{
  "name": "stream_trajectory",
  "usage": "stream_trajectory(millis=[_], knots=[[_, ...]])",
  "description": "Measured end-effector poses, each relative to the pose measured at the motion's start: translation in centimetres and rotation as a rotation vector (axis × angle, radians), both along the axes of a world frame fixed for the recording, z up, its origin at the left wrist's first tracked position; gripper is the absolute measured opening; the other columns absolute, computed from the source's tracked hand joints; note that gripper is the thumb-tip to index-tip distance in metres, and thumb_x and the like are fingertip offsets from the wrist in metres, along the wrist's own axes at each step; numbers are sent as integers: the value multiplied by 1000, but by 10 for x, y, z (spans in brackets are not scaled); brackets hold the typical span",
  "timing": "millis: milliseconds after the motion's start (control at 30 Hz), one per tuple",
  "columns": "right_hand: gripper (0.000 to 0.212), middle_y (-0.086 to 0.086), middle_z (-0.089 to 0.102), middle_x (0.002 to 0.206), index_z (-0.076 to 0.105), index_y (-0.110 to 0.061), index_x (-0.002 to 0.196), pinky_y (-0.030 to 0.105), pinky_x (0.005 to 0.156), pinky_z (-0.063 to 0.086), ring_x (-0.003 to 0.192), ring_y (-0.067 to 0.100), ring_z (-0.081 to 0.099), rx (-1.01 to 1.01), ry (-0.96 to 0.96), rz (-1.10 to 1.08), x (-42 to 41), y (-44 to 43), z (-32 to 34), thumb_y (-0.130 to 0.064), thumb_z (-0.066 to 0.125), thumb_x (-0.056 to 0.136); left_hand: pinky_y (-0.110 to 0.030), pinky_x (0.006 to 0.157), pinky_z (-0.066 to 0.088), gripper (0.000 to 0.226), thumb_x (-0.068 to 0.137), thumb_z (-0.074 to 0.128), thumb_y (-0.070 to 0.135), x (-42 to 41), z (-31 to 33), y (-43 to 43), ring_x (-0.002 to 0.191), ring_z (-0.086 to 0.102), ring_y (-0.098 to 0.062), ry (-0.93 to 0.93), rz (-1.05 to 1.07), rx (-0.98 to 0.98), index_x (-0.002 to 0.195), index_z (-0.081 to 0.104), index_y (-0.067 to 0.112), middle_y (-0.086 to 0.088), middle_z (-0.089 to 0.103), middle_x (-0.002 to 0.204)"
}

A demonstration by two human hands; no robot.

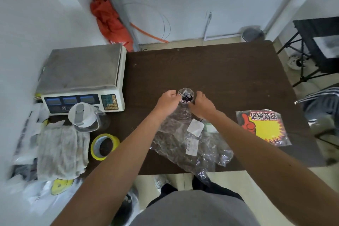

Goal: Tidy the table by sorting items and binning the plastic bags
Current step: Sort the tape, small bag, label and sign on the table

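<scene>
A small clear plastic container with dark contents stands near the middle of the dark brown table. My left hand grips its left side and my right hand grips its right side, fingers curled round it. Just in front of it lie crumpled clear plastic bags with white labels, reaching over the table's near edge under my right forearm. A pack of red and yellow promotion signs in a plastic sleeve lies at the right.
A weighing scale stands at the left. Before it are a clear jug with a white lid, a roll of yellow tape and a white cloth. A bin stands beyond the table, a black folding chair at right.
</scene>
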State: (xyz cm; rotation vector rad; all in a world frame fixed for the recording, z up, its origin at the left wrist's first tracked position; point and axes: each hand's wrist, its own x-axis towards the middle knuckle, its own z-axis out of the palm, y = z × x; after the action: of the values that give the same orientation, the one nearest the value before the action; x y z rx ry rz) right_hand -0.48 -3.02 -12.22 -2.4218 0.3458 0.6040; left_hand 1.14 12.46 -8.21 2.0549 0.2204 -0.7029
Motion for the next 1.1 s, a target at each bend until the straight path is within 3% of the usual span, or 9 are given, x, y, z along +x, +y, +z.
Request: stream_trajectory(millis=[100, 200, 400, 533, 633, 733, 867, 1000, 1100], knots=[[64, 21, 43, 148, 29, 1, 148, 41, 105, 38, 135, 38, 45, 31, 27, -46, 0, -5, -4, -33, 53, 99, -41, 111, 41, 62, 97, 49, 46, 2, -6, -12, 133, 51, -25, 36, -1, 71, 150, 46, 13, -5, 53, 148], [57, 21, 51, 142, 34, -3, 146, 40, 99, 42, 129, 38, 51, 89, 75, -105, 3, -7, -6, -30, 52, 98, -41, 100, 45, 56, 97, 39, 51, 7, -15, -21, 121, 57, -31, 56, 6, 109, 129, 62, 11, -11, 62, 134], [50, 18, 61, 128, 42, -5, 137, 34, 82, 42, 115, 37, 58, 211, 125, -159, 6, -3, -4, -26, 55, 93, -44, 98, 43, 38, 99, 34, 24, 8, -8, -33, 113, 57, -37, 20, 76, 53, 106, 67, 6, -18, 65, 121], [46, 17, 60, 127, 44, -4, 136, 33, 80, 40, 114, 36, 58, 238, 78, -154, 6, -1, 4, -22, 54, 95, -43, 92, 43, 29, 97, 34, 23, 3, -5, -31, 105, 58, -34, -10, 112, 39, 91, 61, 13, -16, 66, 114], [38, 15, 62, 124, 50, -3, 132, 35, 83, 44, 112, 35, 59, 235, 5, -114, 7, 5, 19, -16, 51, 97, -43, 88, 42, 30, 96, 35, 29, 0, 0, -26, 103, 57, -29, -61, 174, -11, 96, 61, 14, -7, 64, 108], [37, 13, 66, 116, 58, -5, 123, 40, 88, 49, 105, 35, 62, 236, -48, -55, 14, 18, 35, -18, 51, 88, -40, 87, 41, 40, 96, 36, 36, -6, 6, -17, 104, 55, -20, -83, 288, -76, 123, 58, 17, 1, 59, 114], [41, 8, 69, 97, 62, -11, 107, 40, 77, 55, 89, 32, 67, 222, -81, 48, 25, 44, 39, -21, 43, 71, -35, 84, 41, 27, 99, 38, 28, -15, 6, 6, 96, 53, -8, -121, 428, -150, 122, 51, 21, 7, 57, 108], [26, 6, 70, 94, 63, -9, 106, 40, 74, 55, 85, 27, 67, 210, -86, 140, 30, 78, 41, -13, 50, 84, -38, 87, 42, 24, 98, 38, 17, -23, 3, 38, 104, 54, -20, -156, 600, -175, 115, 54, 19, -1, 58, 109], [32, 5, 70, 93, 63, -10, 104, 38, 71, 54, 85, 27, 68, 187, -55, 215, 34, 104, 31, -22, 47, 79, -44, 93, 43, 23, 97, 37, 15, -31, 1, 61, 107, 55, -27, -166, 691, -141, 110, 56, 18, -5, 59, 110]])
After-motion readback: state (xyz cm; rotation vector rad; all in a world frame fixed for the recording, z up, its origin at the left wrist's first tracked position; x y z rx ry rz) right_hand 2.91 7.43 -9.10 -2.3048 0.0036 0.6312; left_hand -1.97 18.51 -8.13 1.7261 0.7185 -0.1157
